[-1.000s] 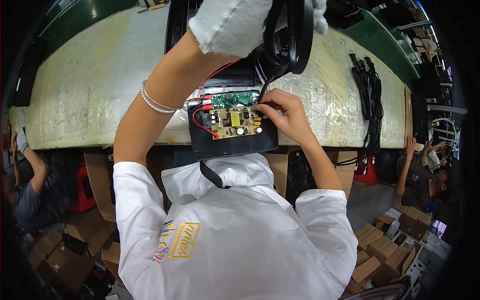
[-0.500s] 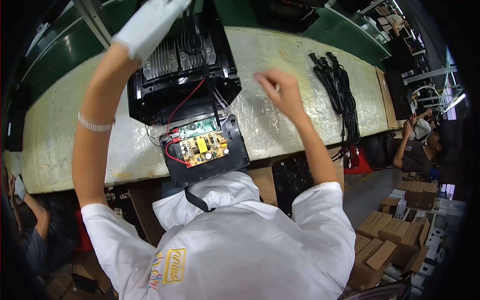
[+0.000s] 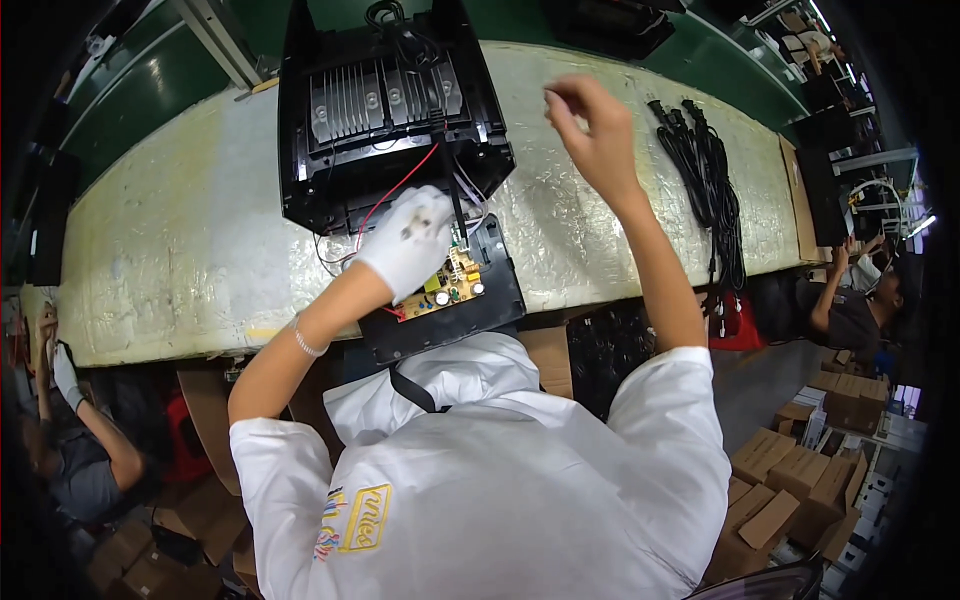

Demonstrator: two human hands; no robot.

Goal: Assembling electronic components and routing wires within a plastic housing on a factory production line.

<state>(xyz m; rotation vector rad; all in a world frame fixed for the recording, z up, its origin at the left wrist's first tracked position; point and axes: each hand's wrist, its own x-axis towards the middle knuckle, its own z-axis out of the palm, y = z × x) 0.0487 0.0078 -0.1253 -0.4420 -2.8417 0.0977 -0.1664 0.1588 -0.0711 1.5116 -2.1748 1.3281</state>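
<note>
My left hand (image 3: pixel 410 243), in a white glove, lies over a green and tan circuit board (image 3: pixel 455 292) with a yellow transformer. Its fingers bend downward, and their tips are hidden. The board rests on a black panel (image 3: pixel 500 285) at the near edge of the bench. Behind it, a black housing (image 3: pixel 300 190) carries finned metal heat sinks (image 3: pixel 345 108) and a coiled black cable (image 3: pixel 415 48). A red wire (image 3: pixel 400 188) runs from the housing towards the board. My bare right hand (image 3: pixel 600 130) hovers to the right of the housing, fingers curled towards the thumb; anything between them is too small to see.
Several bundled black power cords (image 3: pixel 700 190) lie on the bench (image 3: pixel 160 230) at the right. Cardboard boxes (image 3: pixel 800 480) are stacked on the lower right. One co-worker (image 3: pixel 75 430) sits at far left, another (image 3: pixel 850 300) at far right. A metal post (image 3: pixel 215 40) rises behind the bench.
My left hand has come back from the far end of the housing down onto the circuit board. My right hand still hovers beside the housing, slightly farther out. The whole view has shifted a little.
</note>
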